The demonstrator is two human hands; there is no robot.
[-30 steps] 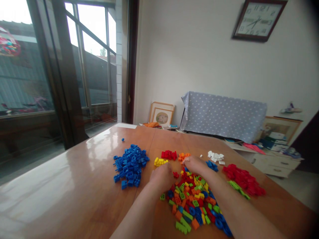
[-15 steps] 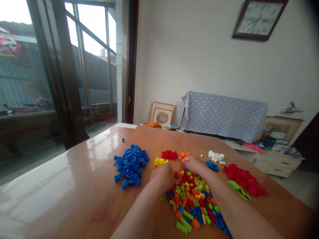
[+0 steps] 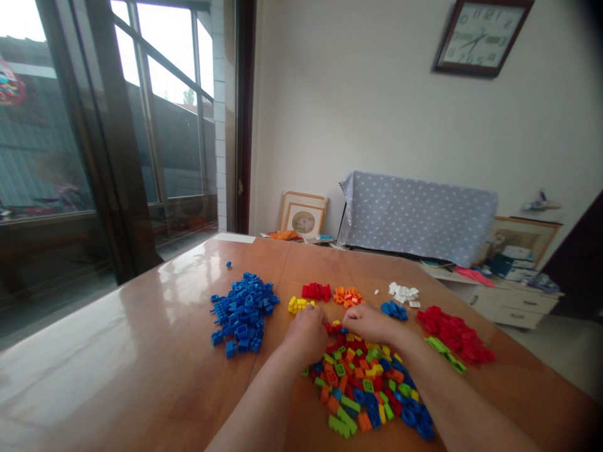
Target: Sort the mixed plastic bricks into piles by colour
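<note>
Two hands at the far side of a mixed brick pile

Nearest, the mixed pile (image 3: 365, 389) of red, orange, green, yellow and blue bricks lies toward the bench's (image 3: 164, 339) near edge. At its far side, the left hand (image 3: 307, 331) is curled and the right hand (image 3: 370, 321) has its fingers drawn together; whether either pinches a brick, I cannot tell. Green pieces (image 3: 445, 355) lie beside a red pile (image 3: 455, 336) toward the right edge, and a large blue pile (image 3: 242, 311) sits left of the hands. Beyond the hands come small groups: yellow bricks (image 3: 300, 305), blue bricks (image 3: 394, 310), orange bricks (image 3: 347, 297), red bricks (image 3: 316, 291) and white bricks (image 3: 404, 292). A white sheet (image 3: 234, 238) lies at the far left corner. Past the far edge stand a dotted cloth cover (image 3: 419, 216) and framed pictures (image 3: 303, 216), below a wall clock (image 3: 483, 37).
</note>
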